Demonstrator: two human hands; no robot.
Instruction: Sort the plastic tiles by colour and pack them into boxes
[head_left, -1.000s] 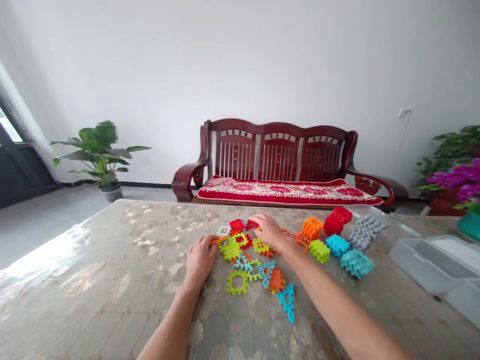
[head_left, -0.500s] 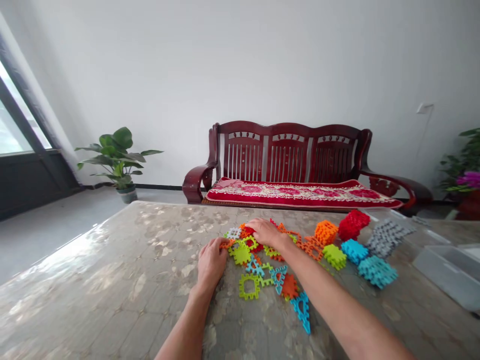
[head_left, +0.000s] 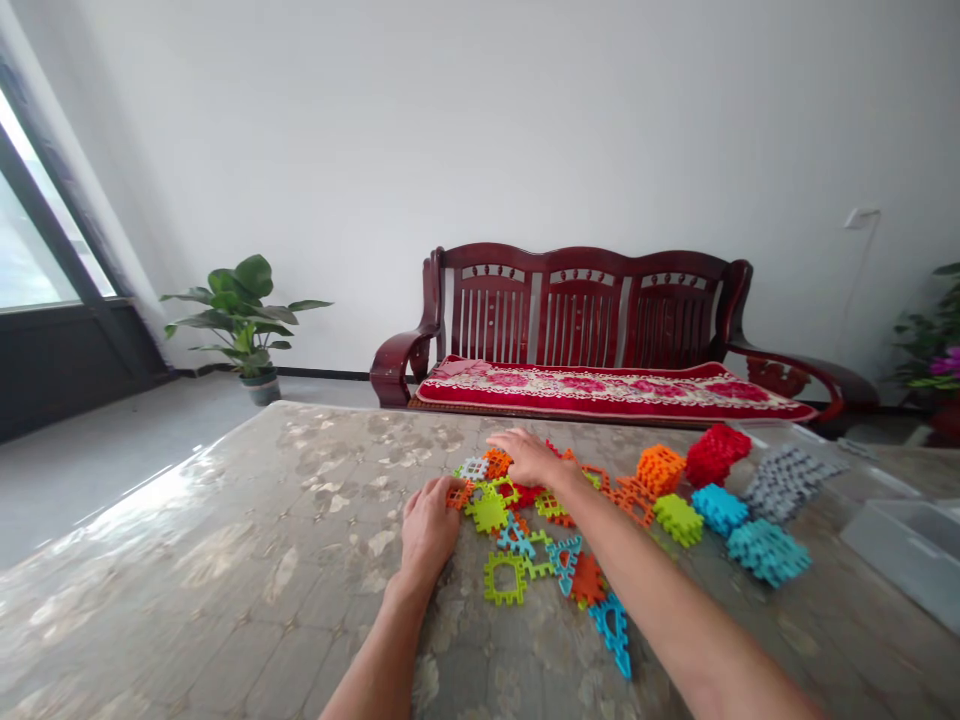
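**First:** What is listed at the centre of the frame, starting with your left?

**Second:** One left hand [head_left: 430,522], yours: fingers bent and close together, tips against an orange lattice piece [head_left: 458,495]; cannot tell whether they pinch it. Next, loose and overlapping: one pale grey piece [head_left: 474,468], one solid lime piece [head_left: 487,513], one lime square ring [head_left: 505,579] below them.

**First:** And your right?

**Second:** One right hand [head_left: 529,460], yours: palm down over the pile's upper edge, fingers reaching leftward, only slightly bent. Its underside is hidden; cannot tell if you hold anything. Beneath your forearm's left side: one light-blue triangle [head_left: 564,562], one orange-red piece [head_left: 589,580], one blue pointed piece [head_left: 613,630].

**First:** What counts as done?

**Second:** Right of centre, grouped by colour: orange stack [head_left: 660,469], lime stack [head_left: 679,519], red stack [head_left: 717,456], blue stack [head_left: 720,509], teal stack [head_left: 769,552], grey stack [head_left: 791,483]. Far right: one clear plastic box [head_left: 904,560].

**First:** Outstanding?

**Second:** By my judgement, partway: six groups made up, your mixed central pile unsorted.
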